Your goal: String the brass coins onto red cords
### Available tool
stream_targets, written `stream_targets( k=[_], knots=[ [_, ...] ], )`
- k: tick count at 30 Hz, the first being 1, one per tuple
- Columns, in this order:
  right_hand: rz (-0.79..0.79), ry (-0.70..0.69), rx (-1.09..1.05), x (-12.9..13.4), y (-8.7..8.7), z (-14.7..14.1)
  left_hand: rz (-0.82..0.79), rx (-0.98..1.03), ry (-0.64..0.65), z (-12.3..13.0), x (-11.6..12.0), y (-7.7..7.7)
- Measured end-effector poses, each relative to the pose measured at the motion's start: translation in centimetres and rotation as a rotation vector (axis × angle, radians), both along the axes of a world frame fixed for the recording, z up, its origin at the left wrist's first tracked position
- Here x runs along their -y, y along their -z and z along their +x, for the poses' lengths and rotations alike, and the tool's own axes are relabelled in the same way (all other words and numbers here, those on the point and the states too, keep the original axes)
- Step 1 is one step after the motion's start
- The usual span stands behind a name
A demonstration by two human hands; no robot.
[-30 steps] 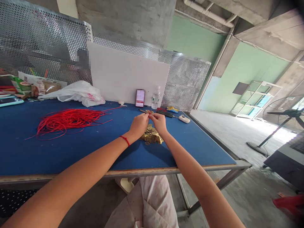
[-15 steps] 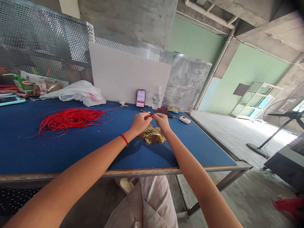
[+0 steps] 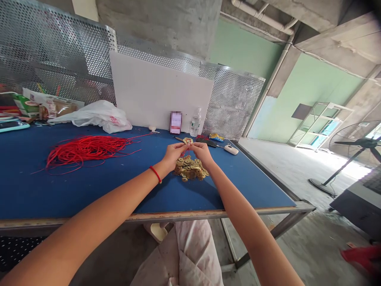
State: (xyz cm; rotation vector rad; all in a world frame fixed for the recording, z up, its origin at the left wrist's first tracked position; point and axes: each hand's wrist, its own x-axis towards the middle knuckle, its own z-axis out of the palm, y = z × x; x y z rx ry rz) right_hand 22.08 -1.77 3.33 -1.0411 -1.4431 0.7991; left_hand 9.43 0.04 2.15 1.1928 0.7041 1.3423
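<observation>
Over a pile of brass-coloured coins with holes, my two hands meet fingertip to fingertip. My left hand is closed on a thin red cord, and a red bracelet circles that wrist. My right hand pinches the same cord from the other side. Just beyond the fingertips shows a pale gold, coin-like piece with red cord across it. A large bundle of red cords lies on the blue tabletop to the left.
Behind the hands stand a phone and a clear bottle. A black object, a yellow packet and a white case lie to the right. A white plastic bag rests at the back left.
The fingertips have turned and shifted slightly, so the gold piece with red cord now shows beyond them. A short length of cord is visible below the fingers.
</observation>
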Motion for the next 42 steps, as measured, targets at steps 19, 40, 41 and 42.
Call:
stream_targets(
  k=[19, 40, 41, 42],
  knots=[
    [0.23, 0.528, 0.902, 1.5, -0.1, -0.7, -0.145, 0.146, -0.199, 0.3, -0.7, 0.3],
    [0.593, 0.429, 1.334, 2.7, 0.0, -2.7, -0.266, 0.316, -0.062, -0.2, -0.2, -1.2],
    [0.6, 0.426, 1.293, 2.8, 0.0, -2.7, -0.257, 0.318, -0.059, -0.2, -0.2, -1.3],
    [0.602, 0.431, 1.229, 2.8, 0.0, -2.7, -0.246, 0.323, -0.055, -0.3, -0.2, -1.3]
  ],
)
